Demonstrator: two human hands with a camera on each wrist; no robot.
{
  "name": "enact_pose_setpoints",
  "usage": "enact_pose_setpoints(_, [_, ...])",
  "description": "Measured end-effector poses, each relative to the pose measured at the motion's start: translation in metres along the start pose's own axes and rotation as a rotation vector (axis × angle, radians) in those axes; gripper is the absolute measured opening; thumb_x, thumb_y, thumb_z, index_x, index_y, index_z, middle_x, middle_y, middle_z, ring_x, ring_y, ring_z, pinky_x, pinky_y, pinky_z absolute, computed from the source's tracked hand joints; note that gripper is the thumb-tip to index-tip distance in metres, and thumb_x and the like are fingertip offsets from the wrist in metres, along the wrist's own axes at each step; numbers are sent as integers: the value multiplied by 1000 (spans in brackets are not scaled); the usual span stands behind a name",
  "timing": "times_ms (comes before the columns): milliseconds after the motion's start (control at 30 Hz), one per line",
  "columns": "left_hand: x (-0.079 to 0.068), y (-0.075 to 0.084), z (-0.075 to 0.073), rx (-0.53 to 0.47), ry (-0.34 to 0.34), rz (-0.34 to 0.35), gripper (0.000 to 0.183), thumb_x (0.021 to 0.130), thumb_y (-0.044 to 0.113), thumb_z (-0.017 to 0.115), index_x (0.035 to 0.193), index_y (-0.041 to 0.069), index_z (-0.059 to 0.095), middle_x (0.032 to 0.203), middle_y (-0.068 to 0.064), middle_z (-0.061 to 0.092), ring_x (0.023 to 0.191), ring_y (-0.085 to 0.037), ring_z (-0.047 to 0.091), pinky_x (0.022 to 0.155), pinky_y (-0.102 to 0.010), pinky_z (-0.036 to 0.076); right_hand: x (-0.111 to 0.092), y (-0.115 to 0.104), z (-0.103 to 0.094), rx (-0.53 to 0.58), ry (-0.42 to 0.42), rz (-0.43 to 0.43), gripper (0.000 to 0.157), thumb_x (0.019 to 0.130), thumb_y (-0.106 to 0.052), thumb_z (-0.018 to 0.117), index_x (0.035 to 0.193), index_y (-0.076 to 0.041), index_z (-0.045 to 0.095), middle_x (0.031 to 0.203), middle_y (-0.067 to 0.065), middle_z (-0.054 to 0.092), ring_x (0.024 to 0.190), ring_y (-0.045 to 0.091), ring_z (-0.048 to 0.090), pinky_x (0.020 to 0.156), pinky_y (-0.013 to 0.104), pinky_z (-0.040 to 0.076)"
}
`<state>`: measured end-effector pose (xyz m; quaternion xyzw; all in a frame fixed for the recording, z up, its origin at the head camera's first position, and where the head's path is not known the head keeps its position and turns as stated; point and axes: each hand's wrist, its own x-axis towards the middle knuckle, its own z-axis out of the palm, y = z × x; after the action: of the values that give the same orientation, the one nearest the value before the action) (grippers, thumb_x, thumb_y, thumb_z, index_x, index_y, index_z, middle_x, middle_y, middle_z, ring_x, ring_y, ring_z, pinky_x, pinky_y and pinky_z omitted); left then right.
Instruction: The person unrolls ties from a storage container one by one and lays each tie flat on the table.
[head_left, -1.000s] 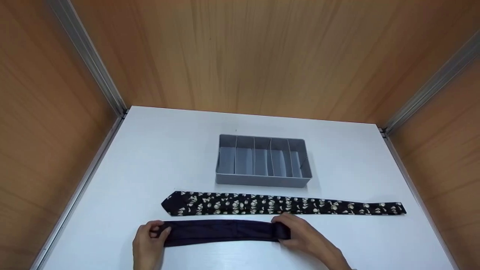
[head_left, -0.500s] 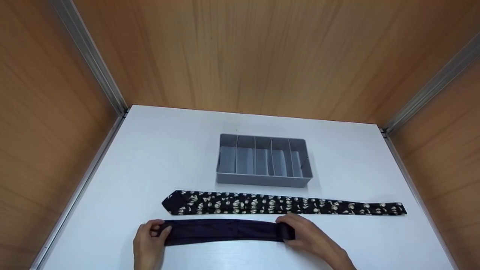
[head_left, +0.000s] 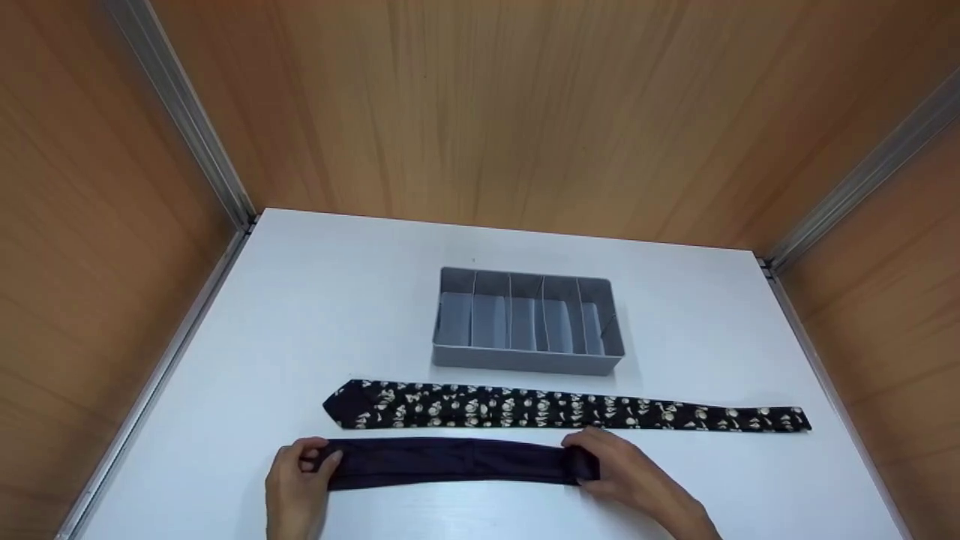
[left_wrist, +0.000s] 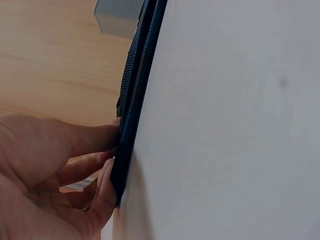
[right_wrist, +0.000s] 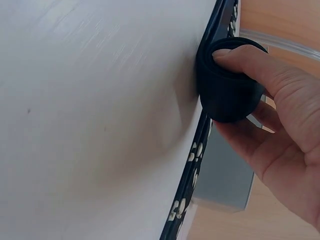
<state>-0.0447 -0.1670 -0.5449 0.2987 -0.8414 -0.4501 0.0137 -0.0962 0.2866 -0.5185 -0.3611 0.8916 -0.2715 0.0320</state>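
Observation:
A plain dark navy necktie (head_left: 450, 460) runs left to right along the near side of the white table. My left hand (head_left: 292, 491) holds its left end, thumb at the near edge and fingers at the far edge. At the other end the tie is wound into a roll (right_wrist: 230, 100). My right hand (head_left: 630, 480) grips that roll, the thumb pressed at its coiled side and the fingers round the far side. Just beyond lies a black necktie (head_left: 506, 409) with a pale pattern, stretched flat, its wide pointed tip to the left.
Behind the ties stands a grey divided box (head_left: 525, 361) with several narrow compartments, nothing showing inside them. Wood-grain panels (head_left: 480, 112) with metal corner rails (head_left: 184, 112) close in the white table (head_left: 337, 300) at the back and both sides.
My right hand and the roll have slid a little to the right, and the flat stretch of the navy necktie is longer. My left hand stays at the left end.

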Motion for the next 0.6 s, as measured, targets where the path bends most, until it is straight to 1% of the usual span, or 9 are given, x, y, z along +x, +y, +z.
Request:
enact_pose_setpoints(400, [-1, -2, 0, -11, 11, 19, 25, 92, 3, 75, 114, -3, 66, 104, -16, 56, 95, -30, 53, 80, -41, 44, -9, 7, -6, -28, 18, -14, 55, 69, -1, 89, 118, -15, 68, 105, -7, 65, 92, 7, 59, 77, 32, 55])
enact_pose_setpoints(600, [0, -3, 0, -7, 3, 29, 26, 92, 5, 76, 114, -3, 66, 104, -16, 56, 94, -29, 53, 79, -39, 44, -13, 8, -10, -29, 4, 4, 56, 69, -1, 88, 118, -17, 68, 106, -7, 64, 93, 8, 59, 78, 33, 55])
